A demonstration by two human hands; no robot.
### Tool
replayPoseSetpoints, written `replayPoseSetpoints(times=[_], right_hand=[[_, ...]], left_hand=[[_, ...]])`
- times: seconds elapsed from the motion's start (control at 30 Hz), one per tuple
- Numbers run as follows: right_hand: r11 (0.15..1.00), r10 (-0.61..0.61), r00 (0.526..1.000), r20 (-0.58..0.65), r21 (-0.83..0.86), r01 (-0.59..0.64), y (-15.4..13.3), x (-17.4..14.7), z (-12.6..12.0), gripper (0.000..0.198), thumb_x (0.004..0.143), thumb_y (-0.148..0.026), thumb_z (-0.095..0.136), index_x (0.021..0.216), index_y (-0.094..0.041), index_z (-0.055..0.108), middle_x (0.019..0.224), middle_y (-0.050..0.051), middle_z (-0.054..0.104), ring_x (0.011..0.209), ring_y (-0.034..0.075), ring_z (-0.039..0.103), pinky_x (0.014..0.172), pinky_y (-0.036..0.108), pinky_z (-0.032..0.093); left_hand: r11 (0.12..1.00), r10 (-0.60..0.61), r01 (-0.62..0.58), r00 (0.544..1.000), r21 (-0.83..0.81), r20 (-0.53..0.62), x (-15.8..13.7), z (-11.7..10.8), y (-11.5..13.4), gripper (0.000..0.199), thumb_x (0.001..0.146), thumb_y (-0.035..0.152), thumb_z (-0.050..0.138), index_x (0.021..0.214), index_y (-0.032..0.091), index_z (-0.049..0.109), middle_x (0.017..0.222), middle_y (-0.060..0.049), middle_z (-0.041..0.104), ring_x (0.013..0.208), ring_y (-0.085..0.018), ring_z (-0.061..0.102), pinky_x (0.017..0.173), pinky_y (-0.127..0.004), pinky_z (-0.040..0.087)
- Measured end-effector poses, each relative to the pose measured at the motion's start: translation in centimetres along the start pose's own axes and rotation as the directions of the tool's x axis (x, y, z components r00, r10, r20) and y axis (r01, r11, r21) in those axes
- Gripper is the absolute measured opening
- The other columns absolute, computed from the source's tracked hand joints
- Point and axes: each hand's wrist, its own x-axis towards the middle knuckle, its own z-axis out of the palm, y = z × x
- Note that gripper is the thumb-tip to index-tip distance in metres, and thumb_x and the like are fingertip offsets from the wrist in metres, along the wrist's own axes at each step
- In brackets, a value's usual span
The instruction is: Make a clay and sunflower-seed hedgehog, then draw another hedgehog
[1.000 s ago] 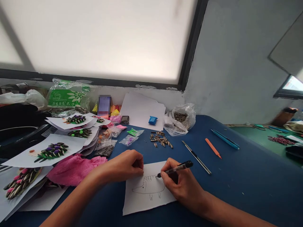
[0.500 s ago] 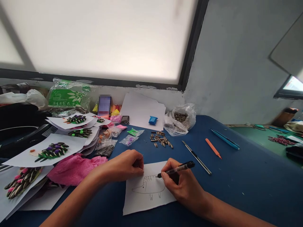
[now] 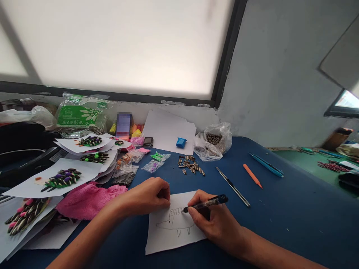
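Observation:
A white sheet of paper (image 3: 159, 243) lies on the blue table, bearing a black outline of an animal with a pointed snout, a dot eye, legs and rows of small curved marks on its back. My right hand (image 3: 213, 218) is closed around a black pen (image 3: 207, 203), whose tip touches the drawing's upper back. At the sheet's upper left edge rests my left hand (image 3: 154, 196), its fingers curled and thumb drawn in, holding the paper down. Loose sunflower seeds (image 3: 192, 165) are scattered beyond the sheet.
Right of the seeds lie a craft knife (image 3: 232, 186), an orange marker (image 3: 252, 175) and a blue pen (image 3: 266, 164). Seed-decorated papers (image 3: 92, 170) and a pink cloth (image 3: 89, 200) are at left. Behind stand blank sheets (image 3: 168, 129), a blue packet (image 3: 181, 142) and a seed bag (image 3: 214, 140).
The pen tip has moved slightly left and down over the drawing, and more curved marks show on its back. My left hand has stayed in place.

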Motion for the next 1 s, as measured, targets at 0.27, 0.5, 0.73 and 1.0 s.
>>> replayPoseSetpoints(times=[0.27, 0.5, 0.73, 1.0], right_hand=[[1.0, 0.013, 1.0, -0.021, -0.004, -0.014, 0.3, 0.06, 0.24, 0.011, 0.086, -0.024, 0.049, 0.077, -0.018, 0.051, 0.06, -0.005, 0.044, 0.052, 0.009, 0.038, 0.047, 0.022, 0.032], [1.0, 0.02, 1.0, -0.004, 0.006, -0.02, 0.09, 0.13, 0.07, 0.01, 0.085, -0.023, 0.05, 0.076, -0.018, 0.051, 0.061, -0.004, 0.046, 0.052, 0.009, 0.039, 0.046, 0.021, 0.032], [1.0, 0.016, 1.0, -0.011, 0.017, -0.016, 0.16, 0.04, 0.17, 0.01, 0.084, -0.022, 0.051, 0.075, -0.019, 0.049, 0.059, -0.006, 0.042, 0.051, 0.009, 0.038, 0.047, 0.022, 0.031], [0.998, 0.031, 0.999, -0.017, 0.046, -0.03, 0.26, 0.0, 0.17, 0.01, 0.085, -0.023, 0.05, 0.076, -0.019, 0.049, 0.06, -0.005, 0.043, 0.053, 0.01, 0.039, 0.049, 0.023, 0.033]], left_hand=[[1.0, -0.004, 0.004, 1.0, -0.001, 0.004, -0.02, -0.03, -0.04, 0.012, 0.069, 0.024, 0.054, 0.073, 0.018, 0.064, 0.066, 0.001, 0.064, 0.06, -0.013, 0.055, 0.05, -0.021, 0.037], [1.0, -0.014, 0.014, 1.0, -0.006, 0.014, -0.05, -0.08, 0.2, 0.013, 0.068, 0.024, 0.053, 0.073, 0.018, 0.063, 0.068, 0.0, 0.064, 0.061, -0.014, 0.056, 0.051, -0.021, 0.038], [1.0, -0.009, 0.009, 1.0, 0.006, 0.018, 0.01, -0.11, 0.07, 0.013, 0.068, 0.025, 0.053, 0.074, 0.018, 0.063, 0.068, 0.0, 0.064, 0.061, -0.014, 0.056, 0.051, -0.021, 0.037], [1.0, -0.003, 0.003, 1.0, -0.008, 0.004, -0.06, -0.06, 0.11, 0.012, 0.069, 0.024, 0.054, 0.073, 0.018, 0.064, 0.067, 0.001, 0.063, 0.061, -0.014, 0.055, 0.05, -0.021, 0.037]])
